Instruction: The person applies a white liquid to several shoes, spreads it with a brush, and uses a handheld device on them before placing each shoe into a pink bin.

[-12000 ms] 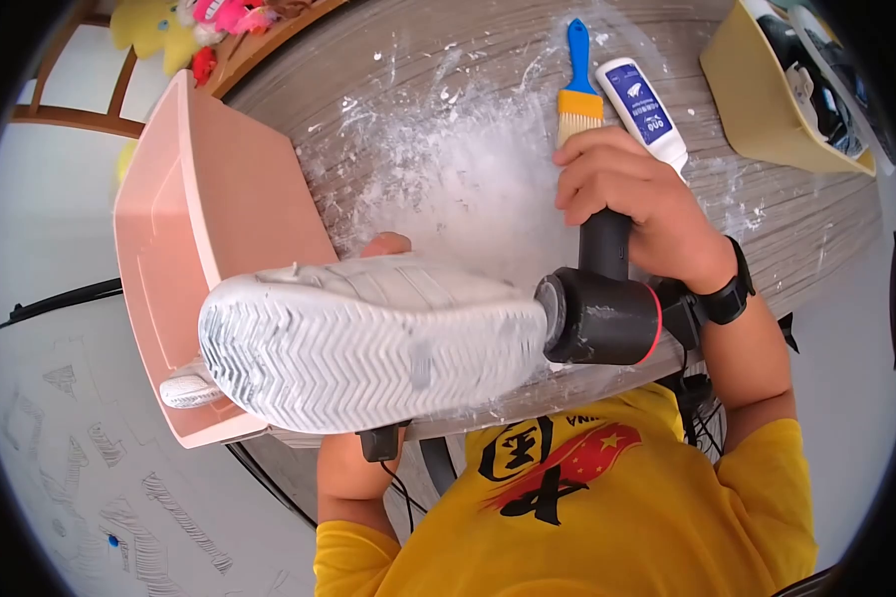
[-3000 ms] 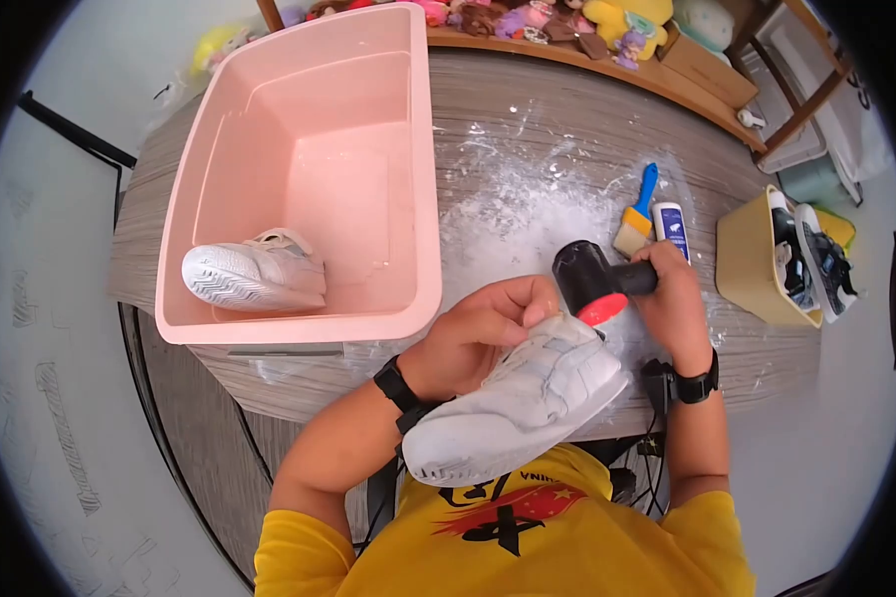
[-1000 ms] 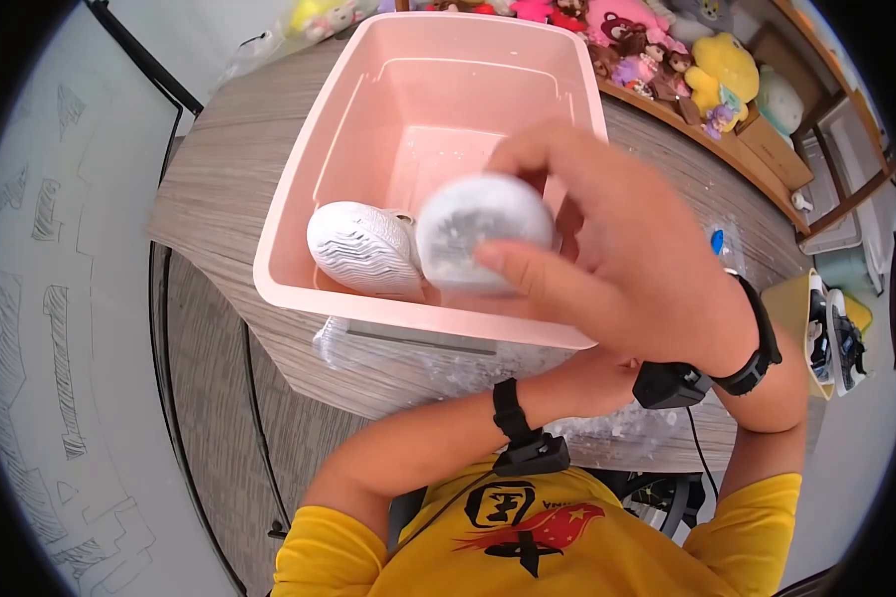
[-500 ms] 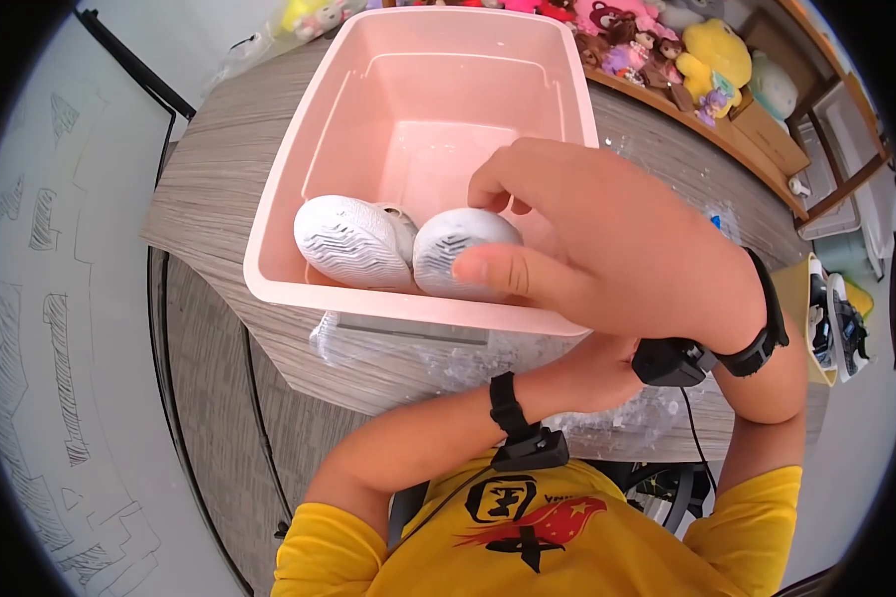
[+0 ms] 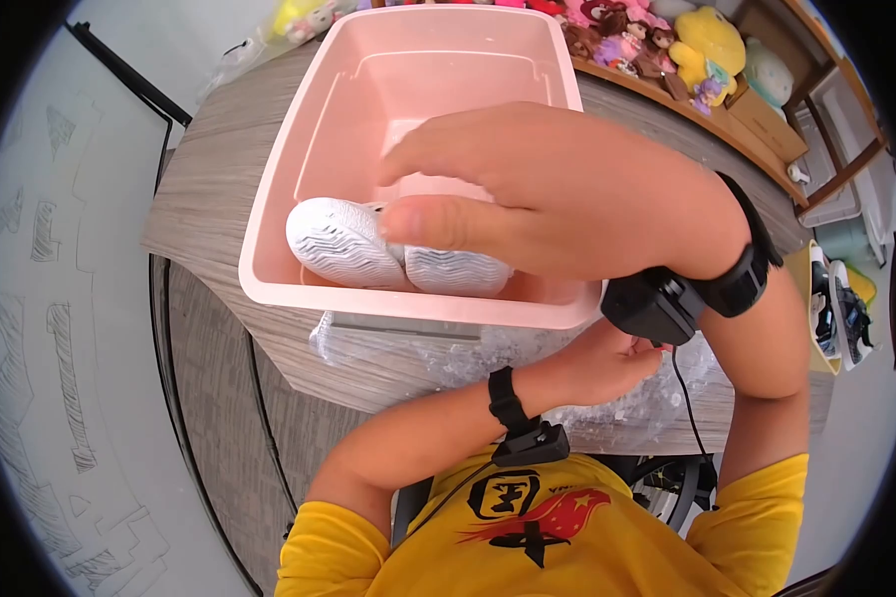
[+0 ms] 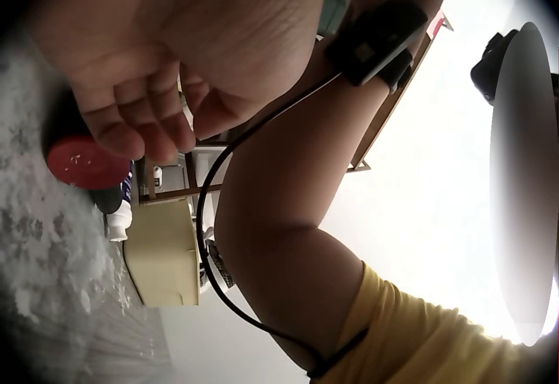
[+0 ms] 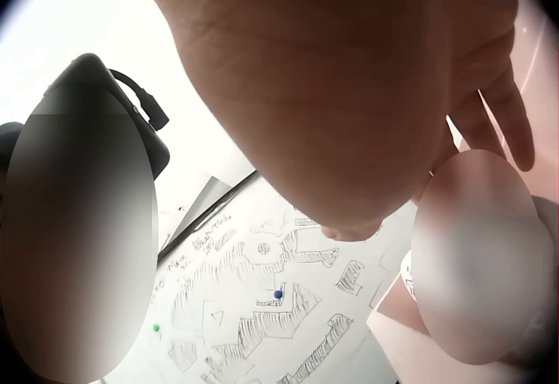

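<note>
My right hand (image 5: 558, 189) reaches over the pink bin (image 5: 368, 306), thumb and fingers extended above the shoes, with no grip on them. One white sneaker (image 5: 336, 244) lies at the bin's near left, patterned sole facing me. Beside it sits a second white sneaker (image 5: 455, 274), partly hidden under the hand. In the right wrist view the fingers (image 7: 515, 131) look straight and spread. My left hand (image 5: 607, 363) is under the right forearm, fingers loosely curled and holding nothing. Close to those fingers is the red end of a black hair dryer (image 6: 87, 164) on the table.
White residue (image 5: 468, 353) marks the wooden table. A white bottle (image 6: 120, 222) stands past the hair dryer. To the right is a yellow bin (image 5: 806, 269) with dark shoes (image 5: 848, 318). Plush toys (image 5: 707, 50) fill the back shelf; a cable (image 5: 689, 408) hangs from the right wrist camera.
The hair dryer has left my right hand. That hand has lowered the second sneaker into the pink bin beside the first and let go, fingers straightening. My left hand stays low.
</note>
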The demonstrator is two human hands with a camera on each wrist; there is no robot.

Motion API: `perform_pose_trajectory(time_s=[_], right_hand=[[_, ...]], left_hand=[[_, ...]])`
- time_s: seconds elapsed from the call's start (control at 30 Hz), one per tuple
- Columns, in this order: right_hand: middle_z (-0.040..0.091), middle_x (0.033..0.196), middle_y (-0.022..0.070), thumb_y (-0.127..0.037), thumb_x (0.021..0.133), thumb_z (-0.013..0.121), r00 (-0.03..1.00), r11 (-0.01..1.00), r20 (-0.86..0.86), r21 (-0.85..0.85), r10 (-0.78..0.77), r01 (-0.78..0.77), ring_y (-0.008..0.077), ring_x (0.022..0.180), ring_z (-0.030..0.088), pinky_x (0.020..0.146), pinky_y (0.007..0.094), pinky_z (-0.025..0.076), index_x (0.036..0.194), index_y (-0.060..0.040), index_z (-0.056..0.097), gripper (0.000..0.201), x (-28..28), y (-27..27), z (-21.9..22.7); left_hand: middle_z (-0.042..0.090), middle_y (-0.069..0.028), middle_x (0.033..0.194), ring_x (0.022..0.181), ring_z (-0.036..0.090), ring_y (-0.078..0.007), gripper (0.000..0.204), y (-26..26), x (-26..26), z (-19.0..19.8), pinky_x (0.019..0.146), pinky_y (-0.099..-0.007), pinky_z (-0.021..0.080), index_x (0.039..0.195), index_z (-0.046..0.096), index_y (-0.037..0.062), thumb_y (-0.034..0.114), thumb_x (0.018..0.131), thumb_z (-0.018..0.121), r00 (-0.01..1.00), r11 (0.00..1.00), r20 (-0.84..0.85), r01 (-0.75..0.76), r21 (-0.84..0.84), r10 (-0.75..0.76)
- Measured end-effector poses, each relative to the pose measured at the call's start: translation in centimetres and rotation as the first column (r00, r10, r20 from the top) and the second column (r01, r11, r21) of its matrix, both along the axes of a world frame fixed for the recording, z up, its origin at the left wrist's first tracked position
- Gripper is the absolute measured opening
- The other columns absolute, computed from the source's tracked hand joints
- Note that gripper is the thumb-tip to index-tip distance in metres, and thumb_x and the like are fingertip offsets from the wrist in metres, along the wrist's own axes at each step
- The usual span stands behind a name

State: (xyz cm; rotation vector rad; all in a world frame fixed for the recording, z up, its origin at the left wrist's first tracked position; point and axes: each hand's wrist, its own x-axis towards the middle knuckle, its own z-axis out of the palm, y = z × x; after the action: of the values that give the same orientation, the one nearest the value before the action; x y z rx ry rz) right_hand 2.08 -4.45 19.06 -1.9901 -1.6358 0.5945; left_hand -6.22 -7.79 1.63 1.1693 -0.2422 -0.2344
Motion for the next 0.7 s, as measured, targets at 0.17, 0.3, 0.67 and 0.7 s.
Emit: perform_pose_trajectory(time_s=[0.17, 0.3, 0.67, 0.7], right_hand=[[0.067, 0.115, 0.0167, -0.048, 0.101, 0.046, 0.986, 0.985, 0.054, 0.059, 0.159, -0.162, 0.0325, 0.106, 0.063, 0.092, 0.0371, 0.048, 0.126, -0.0062, 0.062, 0.052, -0.2, 0.9, -1.4], [0.065, 0.120, 0.0165, -0.049, 0.101, 0.045, 0.985, 0.979, -0.101, -0.131, 0.141, -0.153, 0.0334, 0.109, 0.062, 0.094, 0.0372, 0.047, 0.130, -0.0073, 0.060, 0.053, -0.5, 1.0, -0.6], [0.065, 0.114, 0.0159, -0.050, 0.100, 0.045, 0.973, 0.971, 0.019, 0.072, 0.228, -0.229, 0.0327, 0.104, 0.061, 0.091, 0.0374, 0.048, 0.129, -0.0100, 0.057, 0.051, -0.5, 2.4, -1.8], [0.065, 0.113, 0.0157, -0.051, 0.100, 0.045, 0.975, 0.973, 0.027, 0.063, 0.222, -0.223, 0.0324, 0.103, 0.061, 0.090, 0.0373, 0.048, 0.128, -0.0101, 0.058, 0.051, -0.6, 2.4, -1.8]], left_hand=[[0.063, -0.0061, 0.103, 0.091, 0.060, -0.0132, 0.020, 0.6, 0.0, 0.5, 0.079, -0.0281, 0.049, 0.103, 0.061, 0.0024, 0.000, 0.084, 0.058, 0.988, 0.986, 0.151, -0.067, 0.151, 0.044], [0.063, -0.0068, 0.104, 0.091, 0.060, -0.0136, 0.020, 0.8, 0.0, 0.7, 0.079, -0.0284, 0.049, 0.103, 0.061, 0.0021, 0.000, 0.084, 0.058, 0.992, 0.989, 0.126, -0.042, 0.143, 0.024], [0.062, -0.0068, 0.101, 0.091, 0.059, -0.0133, 0.026, 1.0, -0.2, 1.0, 0.076, -0.0292, 0.049, 0.111, 0.054, 0.0022, -0.002, 0.085, 0.053, 0.982, 0.968, 0.184, -0.082, 0.236, 0.038], [0.062, -0.0070, 0.101, 0.093, 0.060, -0.0139, 0.026, 1.0, -0.3, 1.1, 0.077, -0.0295, 0.049, 0.111, 0.054, 0.0020, -0.002, 0.085, 0.052, 0.986, 0.966, 0.166, -0.069, 0.249, 0.028]])
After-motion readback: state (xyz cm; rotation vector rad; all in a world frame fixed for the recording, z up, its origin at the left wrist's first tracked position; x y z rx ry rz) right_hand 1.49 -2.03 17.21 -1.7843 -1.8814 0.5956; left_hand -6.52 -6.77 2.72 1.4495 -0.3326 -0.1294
